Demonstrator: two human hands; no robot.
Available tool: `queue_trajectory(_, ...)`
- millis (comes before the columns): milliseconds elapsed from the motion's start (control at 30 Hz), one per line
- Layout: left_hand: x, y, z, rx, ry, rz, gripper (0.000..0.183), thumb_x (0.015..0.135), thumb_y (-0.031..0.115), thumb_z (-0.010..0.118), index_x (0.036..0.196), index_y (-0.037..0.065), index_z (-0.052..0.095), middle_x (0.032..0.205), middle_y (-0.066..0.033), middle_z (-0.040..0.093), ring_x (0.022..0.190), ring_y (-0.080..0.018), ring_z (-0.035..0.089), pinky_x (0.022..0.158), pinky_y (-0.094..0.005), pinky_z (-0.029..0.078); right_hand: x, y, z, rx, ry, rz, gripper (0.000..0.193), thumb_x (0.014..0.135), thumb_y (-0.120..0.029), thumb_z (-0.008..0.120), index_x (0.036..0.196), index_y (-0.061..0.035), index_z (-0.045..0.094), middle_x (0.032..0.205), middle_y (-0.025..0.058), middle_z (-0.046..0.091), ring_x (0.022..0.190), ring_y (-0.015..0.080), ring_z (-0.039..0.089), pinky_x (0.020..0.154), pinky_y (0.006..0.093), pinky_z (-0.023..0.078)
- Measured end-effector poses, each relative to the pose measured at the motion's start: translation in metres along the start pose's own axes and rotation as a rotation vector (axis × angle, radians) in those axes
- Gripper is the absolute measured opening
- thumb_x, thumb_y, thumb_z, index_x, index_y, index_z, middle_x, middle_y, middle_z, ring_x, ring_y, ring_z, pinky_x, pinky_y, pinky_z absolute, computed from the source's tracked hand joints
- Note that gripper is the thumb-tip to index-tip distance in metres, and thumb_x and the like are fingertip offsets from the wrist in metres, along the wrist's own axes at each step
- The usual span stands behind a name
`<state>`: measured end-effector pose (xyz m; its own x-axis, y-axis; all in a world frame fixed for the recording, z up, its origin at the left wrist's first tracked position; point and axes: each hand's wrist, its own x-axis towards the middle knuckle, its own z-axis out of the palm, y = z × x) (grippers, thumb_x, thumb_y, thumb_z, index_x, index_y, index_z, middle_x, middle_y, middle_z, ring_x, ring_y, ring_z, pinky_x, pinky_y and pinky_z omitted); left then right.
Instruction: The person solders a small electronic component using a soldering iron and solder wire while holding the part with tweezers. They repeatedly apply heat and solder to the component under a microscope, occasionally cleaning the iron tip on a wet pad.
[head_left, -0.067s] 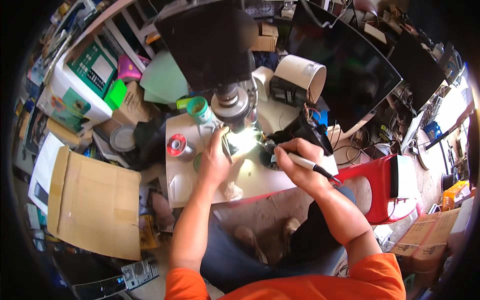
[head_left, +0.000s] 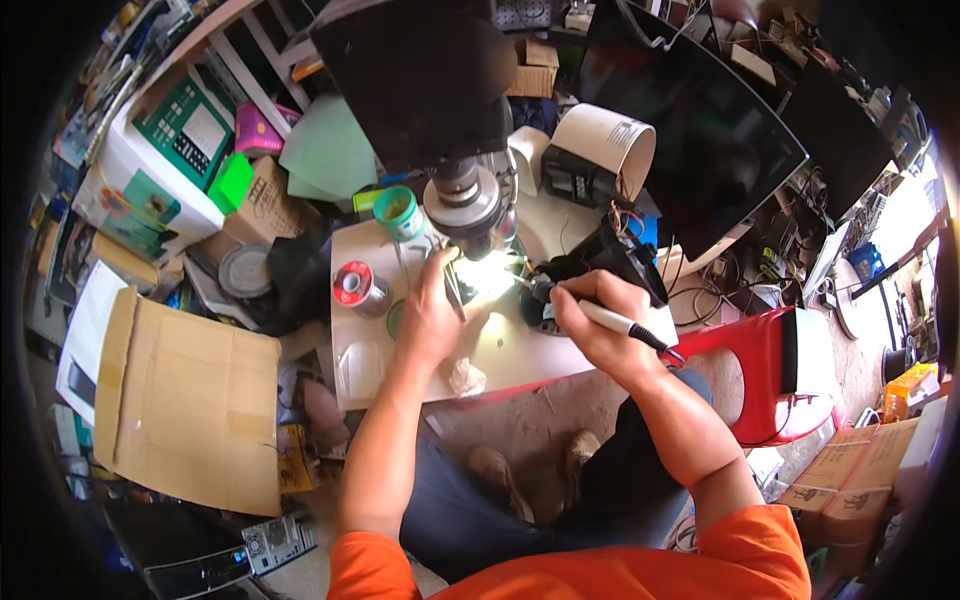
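Observation:
Under the microscope (head_left: 466, 207) a bright patch of light washes out whatever lies there. At its left edge is my left hand (head_left: 430, 318), fingers closed on slim grey metal tweezers (head_left: 455, 288); their tips are lost in the glare. My right hand (head_left: 607, 322) grips a soldering iron (head_left: 620, 322) with a white handle like a pen. Its tip points left into the light, and a dark cable leaves its back end. A solder spool (head_left: 358, 288) with a red top and a green tub (head_left: 398, 214) of paste stand left of the microscope.
A black screen (head_left: 410, 85) hangs above the microscope. Behind my right hand are a dark device with loose wires (head_left: 610, 255) and a large cardboard tube (head_left: 605, 145). A crumpled tissue (head_left: 467, 378) lies at the table's front edge. A red stool (head_left: 730, 375) stands at the right.

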<state>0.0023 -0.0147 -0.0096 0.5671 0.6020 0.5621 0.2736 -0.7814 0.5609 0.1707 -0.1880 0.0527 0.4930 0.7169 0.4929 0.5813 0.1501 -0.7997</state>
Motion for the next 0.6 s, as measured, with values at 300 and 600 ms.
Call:
queue_trajectory(300,0.003,0.006,-0.003,-0.025,-0.031,-0.023,0.073,0.074,0.015,0.087,0.134,0.004,0.047,0.117,-0.0208,0.066,0.108,-0.0399,0.066,0.087,-0.0445,0.054,0.001,0.007,0.004,0.017,-0.04,0.013,0.015,0.081,-0.013,0.077,0.084,-0.0016,0.068,0.072,0.0122,0.069,0.063,0.0235,0.069,0.06,0.0332,0.055)
queue_trajectory(600,0.003,0.007,-0.003,-0.05,-0.033,-0.018,0.072,0.074,0.014,0.086,0.133,0.006,0.047,0.115,-0.0199,0.067,0.104,-0.0394,0.068,0.084,-0.0444,0.055,0.004,0.006,0.004,-0.043,-0.056,-0.099,0.012,0.076,-0.008,0.077,0.082,-0.0012,0.069,0.073,0.0133,0.068,0.062,0.0282,0.067,0.058,0.035,0.054)
